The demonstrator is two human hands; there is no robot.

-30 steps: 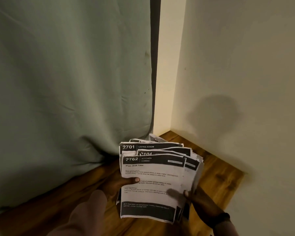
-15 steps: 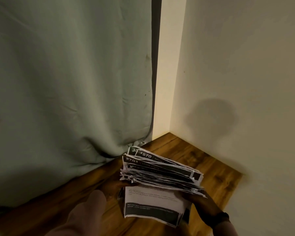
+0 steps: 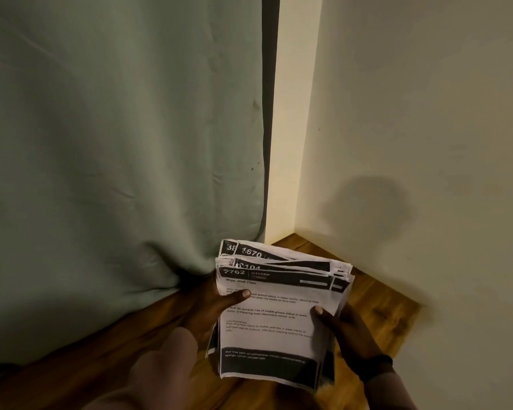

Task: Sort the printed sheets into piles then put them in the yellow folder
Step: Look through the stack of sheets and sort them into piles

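A thick stack of printed sheets (image 3: pixel 276 321) with black header bars is held over a wooden surface, low and right of centre in the head view. The top sheet reads "2762 KITCHEN, Wipe Wall Tiles". Headers of sheets behind it fan out at the top, showing "1670" and others. My left hand (image 3: pixel 208 309) grips the stack's left edge, thumb on the top sheet. My right hand (image 3: pixel 344 332) grips the right edge, thumb on the paper. No yellow folder is in view.
A pale green curtain (image 3: pixel 116 158) hangs at the left and bunches on the wooden surface (image 3: pixel 376 306). Cream walls (image 3: pixel 427 128) meet in a corner just behind the stack and close off the right side.
Half a second ago the stack was tipped away and showed its edges. It is now tilted back up with the top sheet facing me, as it was one second ago.
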